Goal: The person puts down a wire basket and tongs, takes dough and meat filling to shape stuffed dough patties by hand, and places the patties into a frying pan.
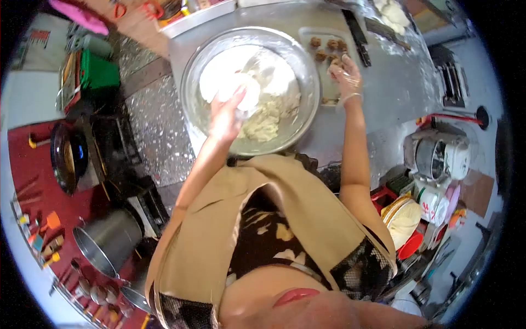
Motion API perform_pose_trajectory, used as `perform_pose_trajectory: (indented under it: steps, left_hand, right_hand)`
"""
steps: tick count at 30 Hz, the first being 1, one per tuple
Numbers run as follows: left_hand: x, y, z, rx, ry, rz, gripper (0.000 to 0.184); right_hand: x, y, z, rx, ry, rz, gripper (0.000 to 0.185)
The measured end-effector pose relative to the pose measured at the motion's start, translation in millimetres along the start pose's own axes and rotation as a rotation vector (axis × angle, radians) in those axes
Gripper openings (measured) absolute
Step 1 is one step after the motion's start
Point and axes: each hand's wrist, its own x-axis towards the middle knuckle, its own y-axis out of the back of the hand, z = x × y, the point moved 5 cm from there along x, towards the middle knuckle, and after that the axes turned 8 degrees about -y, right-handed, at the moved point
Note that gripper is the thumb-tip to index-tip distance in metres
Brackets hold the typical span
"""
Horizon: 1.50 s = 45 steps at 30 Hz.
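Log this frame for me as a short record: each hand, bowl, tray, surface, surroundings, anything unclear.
Left hand: in the bowl, at the white powder
Right hand: over the tray, clear glove on, fingers at the brown lumps
Bowl: round, metal; holds white powder and pale dough
Tray: right of the bowl; holds brown lumps
Surface: metal table, dusted white in places
Surroundings: green bin and metal pot at left
Unclear: grip of both hands; glare hides detail in the bowl
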Motion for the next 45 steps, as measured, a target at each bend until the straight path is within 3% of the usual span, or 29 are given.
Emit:
perform_pose_trajectory:
  steps: [1, 3, 8, 10, 11, 12, 14, 16, 17, 21, 23, 24, 26, 28, 30, 31, 32, 33, 34, 35, 37, 38, 39, 40, 41, 42, 43, 44, 45]
  left_hand:
    - [0.4, -5.4, 2.2, 0.012, -0.036, -0.021, 0.036]
    - [-4.0, -16.7, 9.4, -0.001, -0.096, -0.041, 0.036]
    - [-12.0, -14.5, 18.4, 0.130, -0.269, -0.038, 0.035]
    - [-14.5, -3.1, 16.4, 0.087, -0.225, -0.063, 0.034]
    - [-15.0, 2.1, 14.4, 0.052, -0.169, -0.094, 0.035]
    - [-22.5, 0.5, 26.8, 0.044, -0.181, -0.092, 0.035]
    - [-48.3, -22.8, 54.8, -0.581, -0.024, -0.403, 0.043]
    - [-47.1, -8.1, 47.5, -0.613, 0.060, -0.328, 0.052]
    - [-44.9, -3.1, 43.7, -0.533, -0.001, -0.272, 0.054]
    - [-48.9, 1.4, 48.3, -0.076, -0.326, -0.188, 0.061]
    - [-51.1, -3.9, 49.1, 0.246, -0.543, -0.198, 0.065]
    - [-52.3, -9.0, 46.9, 0.439, -0.667, -0.209, 0.067]
    - [-58.3, -22.9, 49.8, 0.791, -0.883, -0.225, 0.071]
    - [-77.6, -40.2, 77.9, 1.127, -0.964, -0.251, 0.078]
    - [-98.1, -54.2, 110.3, 1.659, -0.995, -0.268, 0.092]
    - [-91.5, -41.9, 107.8, 1.694, -0.995, -0.185, 0.108]
    - [-83.9, -32.5, 104.9, 1.696, -0.996, -0.196, 0.108]
    - [-73.5, -24.2, 101.7, 1.497, -0.919, -0.321, 0.110]
    - [-64.5, -18.6, 96.9, 1.299, -0.846, -0.436, 0.113]
    - [-68.7, -18.5, 90.4, 1.223, -0.996, -0.486, 0.090]
    - [-71.6, -18.2, 86.0, 1.436, -1.169, -0.493, 0.072]
    - [-67.3, -12.6, 80.5, 1.412, -1.278, -0.592, 0.077]
    - [-63.5, -6.2, 74.7, 1.383, -1.385, -0.691, 0.082]
    - [-70.4, -17.2, 81.4, 1.409, -1.229, -0.738, 0.092]
    - [-65.9, -5.7, 70.3, 1.284, -1.294, -0.727, 0.108]
    - [-65.4, -1.0, 64.8, 1.263, -1.054, -0.621, 0.112]
    - [-68.0, -2.2, 57.8, 1.062, -0.979, -0.540, 0.112]
    - [-70.2, -10.8, 57.4, 1.162, -1.035, -0.573, 0.113]
    - [-76.6, -25.1, 60.9, 1.320, -1.078, -0.553, 0.116]
  right_hand:
    - [-24.2, -20.2, -25.3, 0.005, -0.002, -0.021, 0.022]
    - [-67.6, -64.5, -63.7, 0.322, -0.078, -0.362, 0.025]
    - [-156.4, -138.3, -86.2, 0.398, 0.122, -0.542, 0.035]
    - [-176.8, -153.8, -89.9, -0.057, 0.174, -0.377, 0.036]
    - [-177.6, -158.8, -84.6, -0.061, 0.184, -0.389, 0.036]
    - [-179.2, -163.2, -82.1, -0.143, 0.411, -0.380, 0.039]
    - [-185.4, -169.0, -86.9, -0.224, 0.643, -0.370, 0.042]
    - [-196.1, -176.1, -93.2, -0.737, 0.890, -0.221, 0.045]
    - [-199.2, -176.7, -93.3, -0.741, 0.895, -0.224, 0.045]
    - [-195.0, -175.0, -81.4, -0.066, 0.279, -0.389, 0.045]
    - [-174.5, -188.3, -40.7, 0.440, -0.370, -0.624, 0.050]
    - [-172.5, -181.6, -22.9, 0.439, -0.365, -0.617, 0.050]
    - [-173.1, -178.8, -6.2, 0.869, -0.523, -0.769, 0.054]
    - [-190.9, -181.2, -50.3, 0.905, -0.396, -1.383, 0.045]
    - [-196.4, -175.7, -84.0, 0.456, -0.350, -0.746, 0.037]
    - [-187.2, -167.1, -74.9, 0.473, -0.389, -0.808, 0.036]
    - [-180.8, -161.2, -66.2, 0.479, -0.387, -0.800, 0.036]
    - [-177.4, -159.9, -68.9, 0.168, -0.049, -0.865, 0.034]
    - [-179.4, -164.5, -73.3, 0.010, 0.135, -0.893, 0.032]
    - [-181.9, -168.6, -77.5, -0.134, 0.326, -0.894, 0.031]
    - [-195.2, -177.5, -58.2, 0.433, -0.598, -0.816, 0.038]
    - [-199.7, -173.9, -61.4, 0.339, -0.488, -0.770, 0.043]
    - [-193.8, -174.6, -61.0, -0.063, -0.224, -0.798, 0.045]
    - [-190.5, -170.1, -58.9, -0.321, 0.146, -0.791, 0.048]
    - [-189.7, -167.7, -45.9, -0.139, -0.057, -0.877, 0.051]
    - [-189.2, -164.8, -33.1, 0.039, -0.270, -0.926, 0.054]
    - [-182.8, -162.7, -30.1, 0.301, -0.471, -0.966, 0.058]
    - [-194.0, -165.4, -33.8, 0.729, -0.711, -1.023, 0.056]
    - [-193.8, -158.6, -44.2, 0.253, -0.139, -0.989, 0.055]
